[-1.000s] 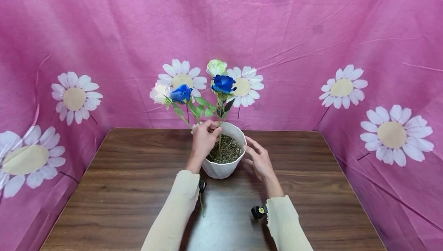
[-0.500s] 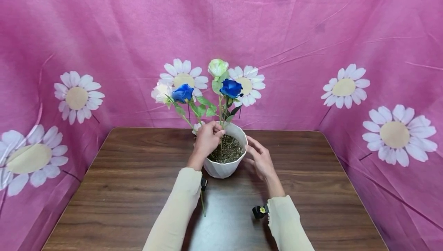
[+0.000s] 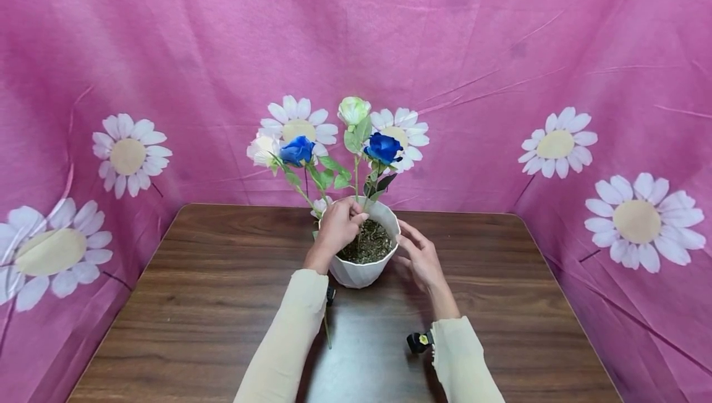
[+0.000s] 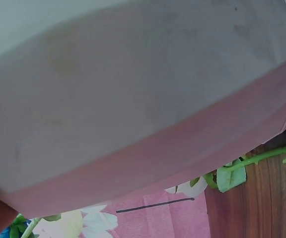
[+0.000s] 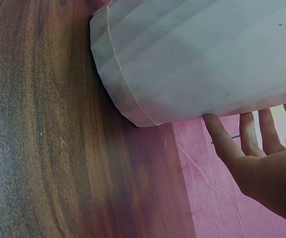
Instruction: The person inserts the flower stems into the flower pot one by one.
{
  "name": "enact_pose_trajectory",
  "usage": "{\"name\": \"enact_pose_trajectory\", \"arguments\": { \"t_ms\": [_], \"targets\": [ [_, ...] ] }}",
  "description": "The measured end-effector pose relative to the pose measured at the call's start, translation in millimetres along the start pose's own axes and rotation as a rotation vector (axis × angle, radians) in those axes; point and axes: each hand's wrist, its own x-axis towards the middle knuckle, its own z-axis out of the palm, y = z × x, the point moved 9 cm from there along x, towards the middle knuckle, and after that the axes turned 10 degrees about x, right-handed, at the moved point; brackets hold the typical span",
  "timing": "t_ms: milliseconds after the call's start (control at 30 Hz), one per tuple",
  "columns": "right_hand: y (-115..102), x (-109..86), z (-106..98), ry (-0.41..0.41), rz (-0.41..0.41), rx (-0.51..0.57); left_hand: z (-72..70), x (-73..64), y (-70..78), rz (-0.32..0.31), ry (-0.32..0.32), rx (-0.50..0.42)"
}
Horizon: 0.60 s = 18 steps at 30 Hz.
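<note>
A white faceted flowerpot [image 3: 356,273] filled with dark, grainy soil [image 3: 371,243] stands on the table. My left hand [image 3: 336,227] reaches over its left rim and pinches a stem low down, apparently that of the right blue rose [image 3: 384,148]; the fingertips are partly hidden. Beside that bloom rises a pale green rose [image 3: 353,110]. Another blue rose [image 3: 297,151] and a white rose [image 3: 263,148] lean left, their lower stems behind the left hand. Slightly bent fingers of my right hand [image 3: 421,259] touch the pot's right side, as the right wrist view shows too.
A green stem [image 3: 327,332] lies on the wooden table [image 3: 473,254], partly beneath the left forearm. In the left wrist view a leafy stem [image 4: 272,156] lies beside the pot. Pink cloth [image 3: 456,50] printed with daisies surrounds the table's back and sides.
The right blue rose has shifted right and slightly down, away from the pale green rose, with my left hand moving slightly along. My right hand has stayed at the pot's side.
</note>
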Motion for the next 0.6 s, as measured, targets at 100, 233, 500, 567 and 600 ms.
{"name": "enact_pose_trajectory", "arguments": {
  "t_ms": [100,233,500,567,600],
  "targets": [
    [-0.9,-0.4,-0.2,0.005,-0.003,0.011,-0.1,-0.3,0.6,0.0,0.007,0.012],
    [-1.3,-1.4,-0.7,0.015,-0.002,0.013,1.2,-1.6,0.8,0.003,0.01,0.001],
    [-1.0,-1.0,-0.5,0.014,-0.001,0.009,-2.9,-5.4,1.4,0.023,0.075,-0.069],
    [-0.7,-0.5,0.4,0.011,0.001,0.016,-6.7,-8.5,1.5,0.014,0.104,-0.082],
    [-0.7,-0.4,0.6,0.01,0.001,0.019,-8.7,-10.6,1.4,0.005,0.116,-0.082]
  ]
}}
